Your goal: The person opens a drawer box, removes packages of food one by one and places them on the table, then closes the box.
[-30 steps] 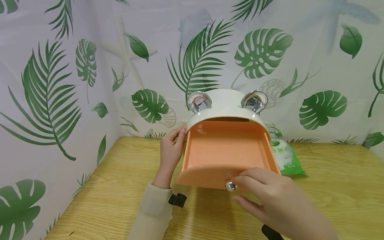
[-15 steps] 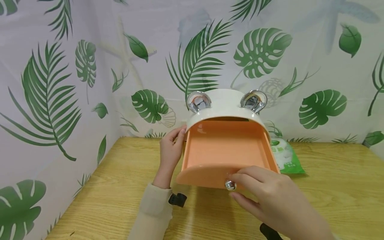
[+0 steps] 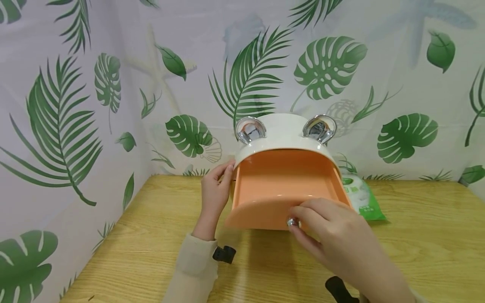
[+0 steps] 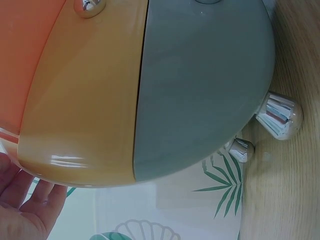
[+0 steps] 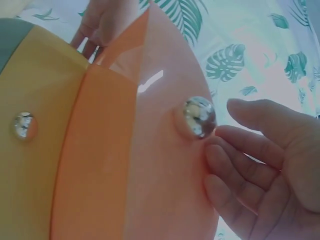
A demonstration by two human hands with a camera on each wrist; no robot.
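A frog-shaped desktop drawer organizer [image 3: 285,131] with a white top and two silver eyes stands on the table. Its top orange drawer [image 3: 288,185] is pulled out, with nothing inside. My right hand [image 3: 337,240] is at the drawer's silver knob [image 5: 199,118]; in the right wrist view its fingertips touch the drawer front and knob, while the thumb stands slightly apart. My left hand [image 3: 217,185] rests against the organizer's left side, fingers at the front edge. Below are a yellow drawer [image 4: 85,95] and a grey-green one [image 4: 205,90], both closed.
A green and white plastic packet [image 3: 365,202] lies behind the organizer's right side. The wooden table [image 3: 151,235] meets a leaf-printed cloth backdrop [image 3: 197,50] at the back and left. Silver feet [image 4: 281,116] hold the organizer up.
The orange drawer has slid a little inward, toward the organizer. My right hand has moved along with it at the knob. My left hand keeps its place.
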